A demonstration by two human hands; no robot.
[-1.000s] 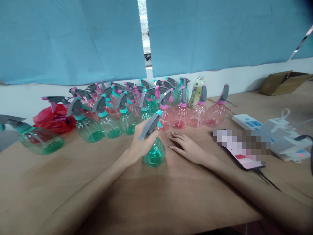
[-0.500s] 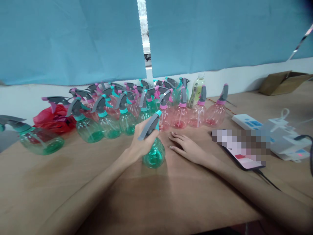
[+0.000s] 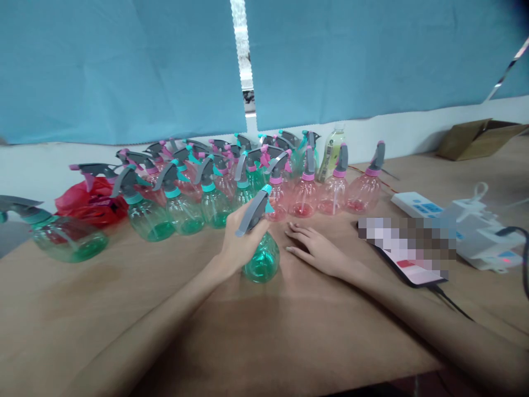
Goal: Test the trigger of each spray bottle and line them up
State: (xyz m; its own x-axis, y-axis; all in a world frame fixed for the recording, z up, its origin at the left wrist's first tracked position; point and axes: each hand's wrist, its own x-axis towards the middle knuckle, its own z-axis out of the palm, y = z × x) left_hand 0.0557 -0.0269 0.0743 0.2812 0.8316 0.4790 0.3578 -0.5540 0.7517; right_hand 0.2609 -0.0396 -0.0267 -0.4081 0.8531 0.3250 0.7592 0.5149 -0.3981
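My left hand [image 3: 242, 240] is wrapped round the neck of a green spray bottle [image 3: 262, 262] with a grey and teal trigger head, which stands on the wooden table [image 3: 297, 342]. To its right my right hand [image 3: 314, 249] lies flat on the tabletop, fingers spread and holding nothing. Beyond the hands stand several green spray bottles [image 3: 184, 214] on the left and several pink ones [image 3: 305, 197] on the right, in rows. Another green spray bottle [image 3: 70, 238] is apart at the far left.
A red plastic bag [image 3: 91, 204] lies behind the left bottles. At the right are a phone [image 3: 405, 259] with a cable, a white power strip [image 3: 417, 204], clear plastic pieces [image 3: 483, 231] and a cardboard box [image 3: 475, 140]. A yellowish bottle [image 3: 332, 153] stands at the back.
The green spray bottle in my left hand has shifted very slightly upward, its head tilting a little. My right hand rests in the same place.
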